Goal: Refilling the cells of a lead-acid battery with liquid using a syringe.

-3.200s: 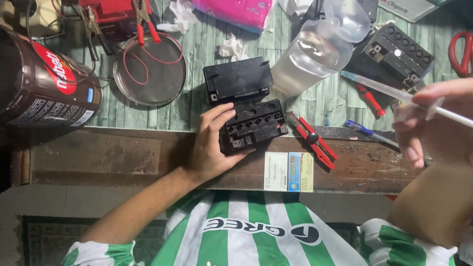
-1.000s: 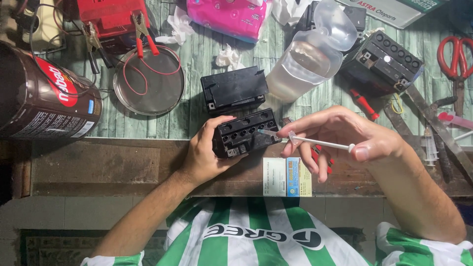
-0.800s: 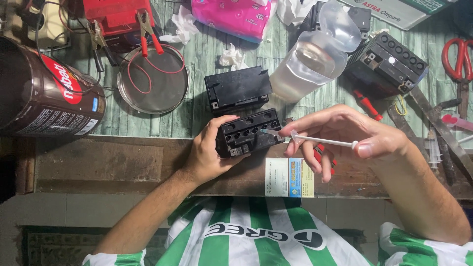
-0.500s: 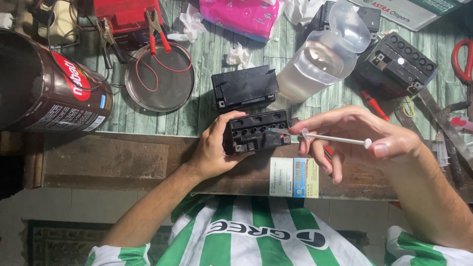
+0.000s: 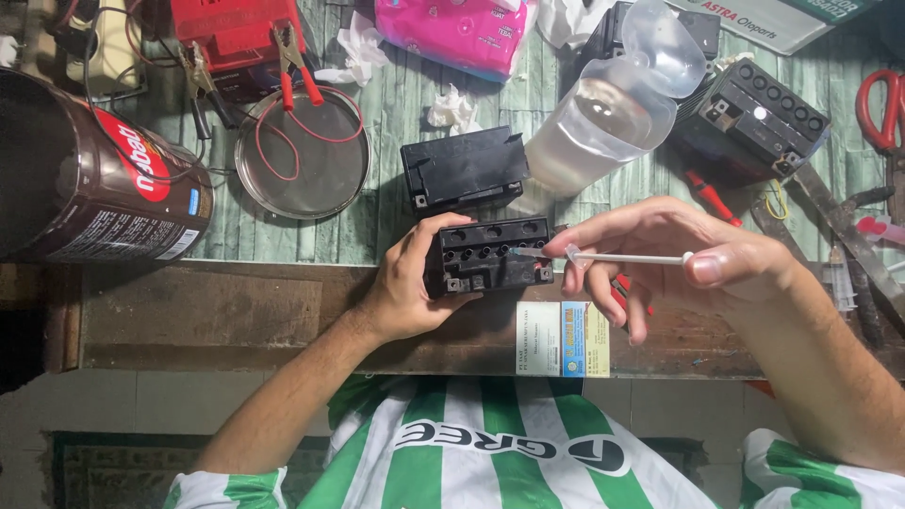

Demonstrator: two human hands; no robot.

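Since the earlier frame, the right hand (image 5: 679,259) had carried the syringe (image 5: 603,256) in from the right edge to the small black battery (image 5: 487,254). That hand pinched the syringe; its long axis lay level, with the tip pointing left onto the battery's row of holes. At the near edge of the surface (image 5: 236,311), the left hand (image 5: 405,283) gripped the battery's left side.

Small black battery (image 5: 487,255), row of open filler holes uppermost, sits at the bench edge; thin clear syringe (image 5: 603,256) lies level, tip at one hole.
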